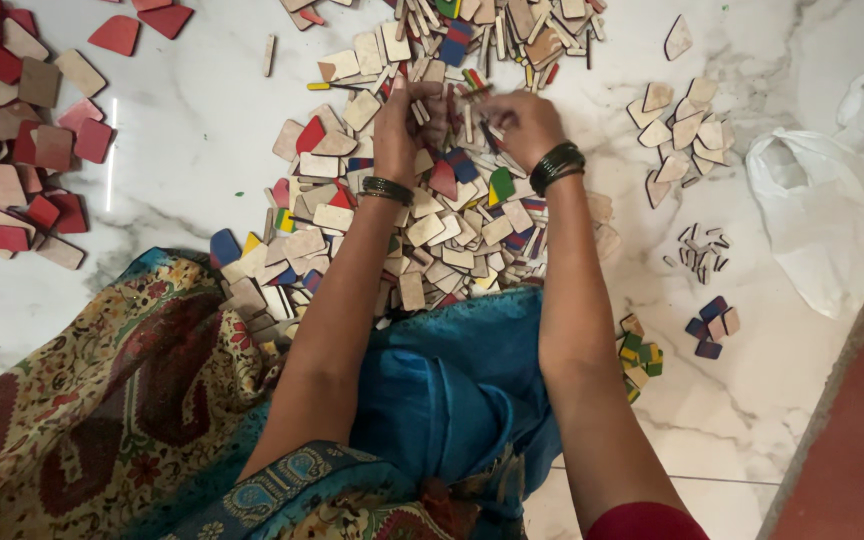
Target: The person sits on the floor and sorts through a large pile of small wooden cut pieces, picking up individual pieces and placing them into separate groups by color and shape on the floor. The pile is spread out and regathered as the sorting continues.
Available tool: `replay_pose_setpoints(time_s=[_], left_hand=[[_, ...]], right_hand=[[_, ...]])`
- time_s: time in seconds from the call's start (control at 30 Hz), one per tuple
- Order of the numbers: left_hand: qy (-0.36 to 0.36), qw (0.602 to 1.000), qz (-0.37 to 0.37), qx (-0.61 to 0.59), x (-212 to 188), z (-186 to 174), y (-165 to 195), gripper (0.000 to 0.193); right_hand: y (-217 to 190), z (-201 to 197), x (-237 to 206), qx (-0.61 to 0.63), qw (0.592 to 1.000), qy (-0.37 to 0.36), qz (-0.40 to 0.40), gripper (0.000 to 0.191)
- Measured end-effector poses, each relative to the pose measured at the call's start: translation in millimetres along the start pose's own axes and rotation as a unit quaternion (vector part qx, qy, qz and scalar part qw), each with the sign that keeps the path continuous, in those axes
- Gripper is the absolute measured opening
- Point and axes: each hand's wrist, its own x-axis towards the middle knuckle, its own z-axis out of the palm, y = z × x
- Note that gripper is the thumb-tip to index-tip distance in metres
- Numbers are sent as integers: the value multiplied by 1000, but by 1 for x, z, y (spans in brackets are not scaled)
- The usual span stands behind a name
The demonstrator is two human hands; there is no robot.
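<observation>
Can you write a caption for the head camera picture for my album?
Two hands, left and right, dig into a pile of flat wooden pieces on a marble floor.

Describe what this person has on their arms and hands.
Both forearms are bare. The left hand has a dark bangle with green in it at the wrist. The right hand has a thicker stack of dark bangles at its wrist. A dark red sleeve edge shows on the right upper arm. No rings can be made out.
</observation>
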Motion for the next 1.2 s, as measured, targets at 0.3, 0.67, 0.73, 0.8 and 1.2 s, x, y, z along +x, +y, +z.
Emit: replay_pose_setpoints(time_s=[0.3, 0.67, 0.73, 0.8, 1.2], left_hand=[[48, 996, -53, 43, -10, -3, 13, 45], [3, 986, 20, 168, -47, -16, -3, 23], [7, 980, 27, 197, -44, -16, -6, 25], [6, 973, 37, 229, -43, -16, -7, 28], [9, 993, -32, 114, -35, -19, -1, 24]], right_hand=[[2, -14, -2, -24, 986, 158, -45, 38], [-4, 0, 5, -53, 984, 163, -46, 30], [-4, 0, 3, -82, 976, 189, -72, 31], [-8, 2, 0, -104, 970, 198, -100, 33], [-16, 8, 2, -155, 970, 169, -77, 19]])
